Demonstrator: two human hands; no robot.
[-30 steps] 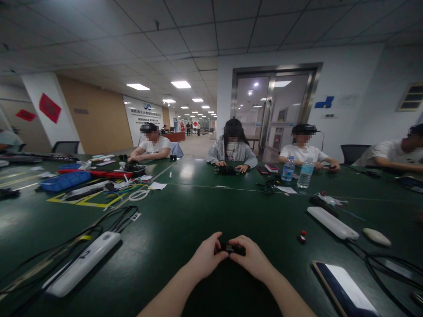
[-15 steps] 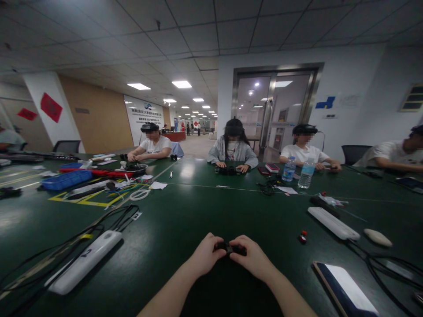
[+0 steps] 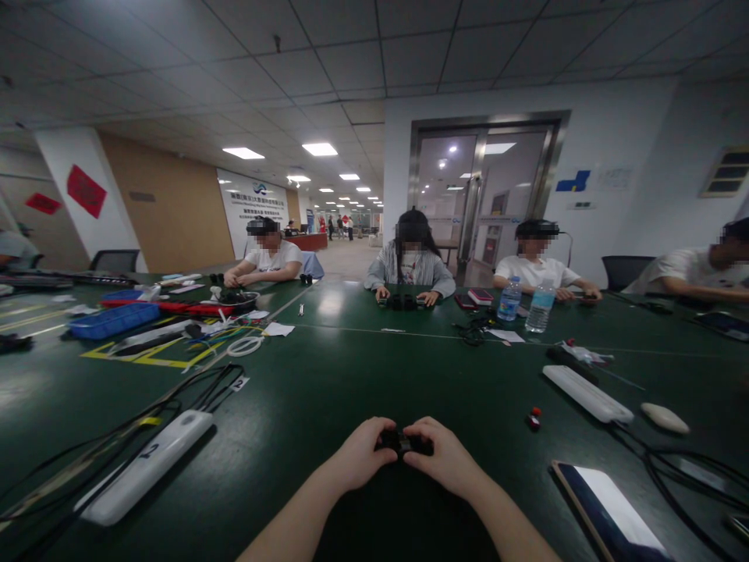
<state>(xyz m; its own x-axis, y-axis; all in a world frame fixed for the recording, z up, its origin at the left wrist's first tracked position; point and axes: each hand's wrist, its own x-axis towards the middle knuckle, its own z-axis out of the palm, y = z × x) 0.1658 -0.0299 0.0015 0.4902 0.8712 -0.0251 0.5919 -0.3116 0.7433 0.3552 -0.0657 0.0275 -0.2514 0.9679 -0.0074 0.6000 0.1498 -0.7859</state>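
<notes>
Held near the middle of the green table's [image 3: 351,382] front half: a small black object [image 3: 403,443], mostly covered at both ends by fingers; cannot tell whether lifted or resting. Pinched at one end between thumb and bent fingers of the left hand [image 3: 361,453], at the other likewise by the right hand [image 3: 441,451]. Left index finger raised higher a second ago, now curled lower against the object; right-hand grip much as before.

To the right, well apart: a small red-and-white item [image 3: 533,419], with a phone [image 3: 612,507] nearer the front edge. Beyond, a white bar [image 3: 587,394] and, just beside, a rounded pale object [image 3: 665,417]. To the left, a long white case [image 3: 146,468] marked 2, crossed by black cable; farther off, a blue tray [image 3: 114,320] and a coiled white cable [image 3: 246,346]. Opposite, two plastic bottles [image 3: 540,306], partly blocking the view of a seated co-worker [image 3: 530,269]. Farther left, another co-worker [image 3: 409,265], one hand shifted outward since half a second ago, onto the end of a black device [image 3: 402,301].
</notes>
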